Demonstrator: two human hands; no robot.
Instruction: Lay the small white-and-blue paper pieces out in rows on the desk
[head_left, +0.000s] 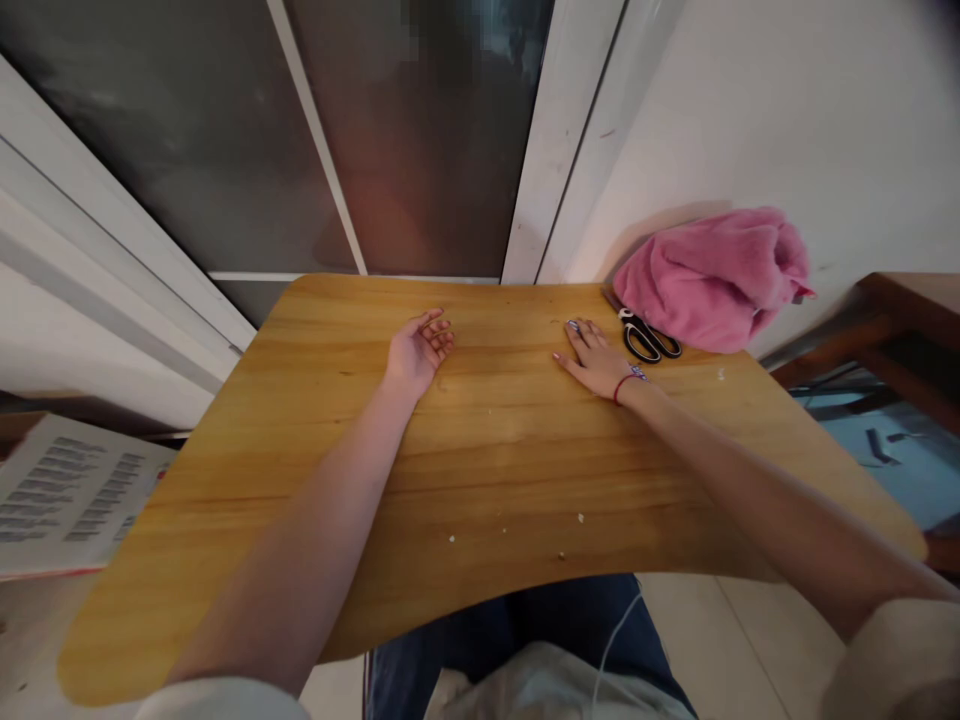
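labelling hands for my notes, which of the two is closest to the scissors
The right hand: it lies palm down beside the scissors, a red cord round its wrist. The left hand is farther off, fingers loosely curled, its wrist bare.

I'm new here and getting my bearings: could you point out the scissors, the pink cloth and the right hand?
Scissors (651, 338): head view, on the black handles.
Pink cloth (701, 278): head view, on its middle.
Right hand (598, 365): head view, on its back.
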